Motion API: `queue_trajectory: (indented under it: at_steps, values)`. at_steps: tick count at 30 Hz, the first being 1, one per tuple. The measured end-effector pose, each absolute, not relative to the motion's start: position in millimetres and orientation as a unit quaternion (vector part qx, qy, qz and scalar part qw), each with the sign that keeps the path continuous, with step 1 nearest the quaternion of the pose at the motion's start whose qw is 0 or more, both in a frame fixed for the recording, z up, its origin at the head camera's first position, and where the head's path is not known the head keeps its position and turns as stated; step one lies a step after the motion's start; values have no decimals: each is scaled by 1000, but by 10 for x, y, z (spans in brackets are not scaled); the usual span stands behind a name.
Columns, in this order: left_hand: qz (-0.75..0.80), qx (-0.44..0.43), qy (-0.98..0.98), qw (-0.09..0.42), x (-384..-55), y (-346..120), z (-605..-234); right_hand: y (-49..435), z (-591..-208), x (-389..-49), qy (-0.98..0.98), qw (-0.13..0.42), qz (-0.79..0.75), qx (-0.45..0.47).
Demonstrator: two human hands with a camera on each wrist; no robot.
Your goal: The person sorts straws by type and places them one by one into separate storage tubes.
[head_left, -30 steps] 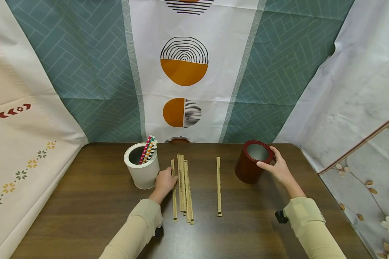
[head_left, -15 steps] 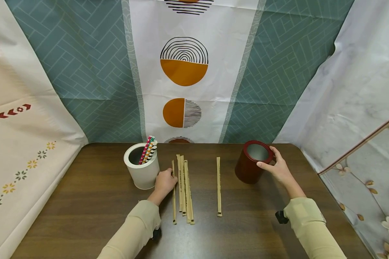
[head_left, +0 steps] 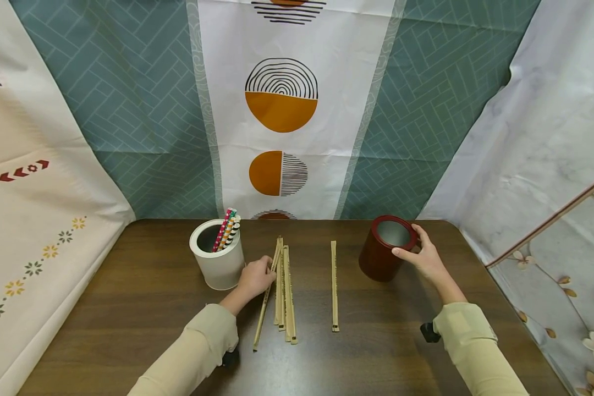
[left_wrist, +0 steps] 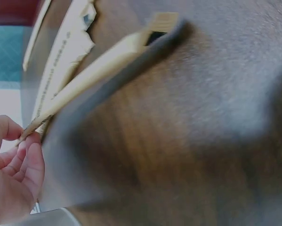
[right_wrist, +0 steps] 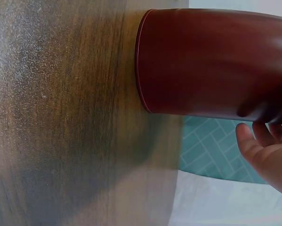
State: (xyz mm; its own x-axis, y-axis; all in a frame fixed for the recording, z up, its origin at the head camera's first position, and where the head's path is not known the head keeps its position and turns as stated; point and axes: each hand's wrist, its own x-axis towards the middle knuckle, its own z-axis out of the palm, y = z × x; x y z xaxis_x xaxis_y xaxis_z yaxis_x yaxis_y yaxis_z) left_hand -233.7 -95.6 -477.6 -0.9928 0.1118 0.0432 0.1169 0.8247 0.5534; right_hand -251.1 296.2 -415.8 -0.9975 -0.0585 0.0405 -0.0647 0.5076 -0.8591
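Observation:
My left hand (head_left: 254, 280) pinches a thin paper-wrapped straw (head_left: 263, 320) between thumb and fingers. It slants with its near end toward me; in the left wrist view the wrapped straw (left_wrist: 91, 73) leads away from my fingertips. Just right of it, several more wrapped straws (head_left: 289, 308) lie close together. Another wrapped straw (head_left: 334, 286) lies apart, farther right. My right hand (head_left: 427, 261) touches the right side of an upright dark red canister (head_left: 378, 256), thumb near its rim. In the right wrist view the fingers (right_wrist: 263, 136) meet its wall loosely. The canister's visible interior shows only grey.
A white canister (head_left: 220, 269) stands left of my left hand, with several patterned straws (head_left: 223, 234) leaning out. All rests on a brown wooden table (head_left: 376, 352). Patterned cloths hang behind the table (head_left: 153, 121) and along both sides.
My left hand has shifted slightly right; its wrapped straw has turned from upright in view to slanted, top over the bundle, near end swung left. The right hand and red canister have not moved.

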Motion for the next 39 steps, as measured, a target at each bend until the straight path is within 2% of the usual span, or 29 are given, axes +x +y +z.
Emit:
queue_trajectory:
  at_steps: [6, 13, 19, 29, 39]
  values:
    - [-321, -74, -944, -22, -2346, -965, -4609, 2957, -4163, -2512, -866, 5, 499, 36]
    - [-442, -72, -888, -108, -2394, -947, -4427, 2957, -4160, -2509, -865, 4, 501, 38]
    - [-510, -72, -845, -145, -2452, -888, -4216, 2959, -4170, -2518, -862, 5, 505, 39]
    - [-529, -81, -834, -131, -2538, -770, -3867, 2960, -4163, -2516, -861, 2, 507, 34]
    - [-570, -84, -813, -80, -2640, -631, -3635, 2947, -4151, -2506, -861, 3, 508, 35]
